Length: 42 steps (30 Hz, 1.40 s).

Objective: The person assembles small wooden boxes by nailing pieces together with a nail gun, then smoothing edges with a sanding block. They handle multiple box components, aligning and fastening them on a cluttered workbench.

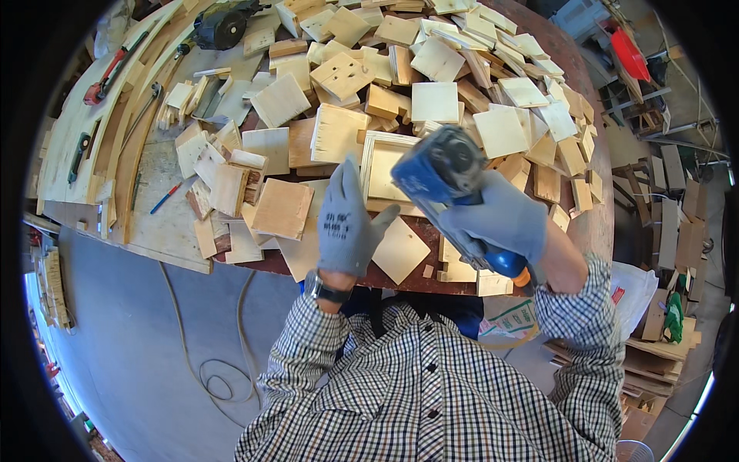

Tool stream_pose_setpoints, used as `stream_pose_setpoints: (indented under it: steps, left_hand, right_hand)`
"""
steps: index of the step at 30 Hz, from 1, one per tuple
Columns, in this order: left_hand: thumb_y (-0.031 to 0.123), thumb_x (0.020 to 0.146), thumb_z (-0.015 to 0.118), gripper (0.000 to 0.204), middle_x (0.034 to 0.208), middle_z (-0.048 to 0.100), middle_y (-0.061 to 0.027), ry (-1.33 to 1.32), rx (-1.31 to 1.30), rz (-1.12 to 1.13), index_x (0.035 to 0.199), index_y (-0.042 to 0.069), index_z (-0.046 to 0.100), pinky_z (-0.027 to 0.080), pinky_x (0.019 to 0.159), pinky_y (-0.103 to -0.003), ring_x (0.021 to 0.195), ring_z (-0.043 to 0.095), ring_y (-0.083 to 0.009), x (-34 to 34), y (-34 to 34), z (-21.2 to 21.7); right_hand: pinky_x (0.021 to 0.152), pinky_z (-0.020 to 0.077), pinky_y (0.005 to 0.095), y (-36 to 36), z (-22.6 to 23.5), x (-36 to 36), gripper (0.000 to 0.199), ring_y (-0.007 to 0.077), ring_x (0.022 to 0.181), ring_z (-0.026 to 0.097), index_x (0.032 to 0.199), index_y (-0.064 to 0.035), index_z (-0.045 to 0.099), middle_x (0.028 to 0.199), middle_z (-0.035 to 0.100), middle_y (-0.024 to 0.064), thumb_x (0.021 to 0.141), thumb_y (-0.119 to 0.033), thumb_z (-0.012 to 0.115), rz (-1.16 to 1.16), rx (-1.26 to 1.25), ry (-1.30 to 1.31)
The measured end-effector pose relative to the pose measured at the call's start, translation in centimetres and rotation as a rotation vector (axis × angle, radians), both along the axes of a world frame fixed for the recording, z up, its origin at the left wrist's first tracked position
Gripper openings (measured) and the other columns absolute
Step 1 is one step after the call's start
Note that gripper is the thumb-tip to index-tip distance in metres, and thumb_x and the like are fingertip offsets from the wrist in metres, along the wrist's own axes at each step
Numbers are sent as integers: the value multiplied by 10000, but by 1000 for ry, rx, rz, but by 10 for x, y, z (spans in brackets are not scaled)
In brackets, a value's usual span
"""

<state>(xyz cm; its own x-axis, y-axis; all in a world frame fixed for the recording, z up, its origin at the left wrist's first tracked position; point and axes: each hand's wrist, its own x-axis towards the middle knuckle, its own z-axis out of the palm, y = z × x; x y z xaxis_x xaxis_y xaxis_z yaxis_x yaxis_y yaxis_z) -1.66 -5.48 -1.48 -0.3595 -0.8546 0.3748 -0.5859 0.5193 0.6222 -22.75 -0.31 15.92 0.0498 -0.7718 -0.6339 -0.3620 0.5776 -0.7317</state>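
My right hand [504, 218], in a grey glove, is closed around the grip of a blue air nail gun [439, 165]. The nailer is held over the right part of a small rectangular wooden frame [389, 139], hiding much of it. An orange fitting shows at the lower end of the tool's grip. At the frame's left side is my left hand [344, 223], also gloved in grey. Its fingers point away from me and its thumb is spread toward the frame's near edge. Whether the fingertips touch the frame, I cannot tell. Flat wooden blocks [282, 208] lie around it.
A large heap of square wood pieces [433, 59] covers the table's far side. On the left are long wooden strips [137, 115], a red-handled tool [108, 75], a blue pen [165, 199] and a black power tool [223, 29]. A hose [218, 381] coils on the floor.
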Motion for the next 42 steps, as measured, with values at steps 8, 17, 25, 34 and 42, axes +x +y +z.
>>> stream_pose_setpoints:
  steps: [8, 17, 25, 34, 42]
  left_hand:
    - [582, 826, 814, 849, 1431, 554, -243, -253, -50, -84, 1416, 35, 542, 469, 1036, -533, 1271, 552, -420, 22, 98, -12]
    - [589, 815, 785, 843, 1426, 532, -230, -509, -8, -215, 1446, 73, 571, 458, 999, -522, 1249, 522, -413, 6, 95, -18]
    - [407, 767, 876, 800, 1270, 606, -158, -118, 270, -303, 1408, 49, 559, 494, 994, -463, 1145, 603, -332, 20, 93, 6]
    - [300, 684, 913, 846, 1486, 564, -188, -244, -330, -285, 1419, 51, 578, 446, 1122, -511, 1335, 543, -389, 16, 15, 79]
    - [357, 821, 816, 764, 1576, 484, -161, -541, -322, -483, 1480, 78, 550, 343, 1228, -515, 1477, 427, -380, -13, -49, 55]
  right_hand:
    - [576, 550, 276, 113, 32, -25, 412, 124, 651, 664, 1245, 6, 637, 871, 710, 60, 884, -103, 802, -156, -304, 331]
    - [606, 580, 356, 176, 4, -27, 263, 190, 673, 695, 883, -83, 690, 809, 733, 12, 879, -296, 845, -111, -488, 583]
    - [668, 611, 332, 181, -17, -32, 294, 198, 758, 758, 956, -55, 725, 878, 784, 50, 881, -310, 849, 18, -498, 623]
    - [787, 629, 356, 170, -7, -33, 412, 207, 880, 782, 1108, -30, 727, 984, 800, 96, 827, -279, 897, -256, -309, 380]
    - [701, 598, 320, 164, -3, -31, 299, 135, 786, 706, 993, -47, 702, 893, 746, 29, 858, -255, 869, -177, -344, 296]
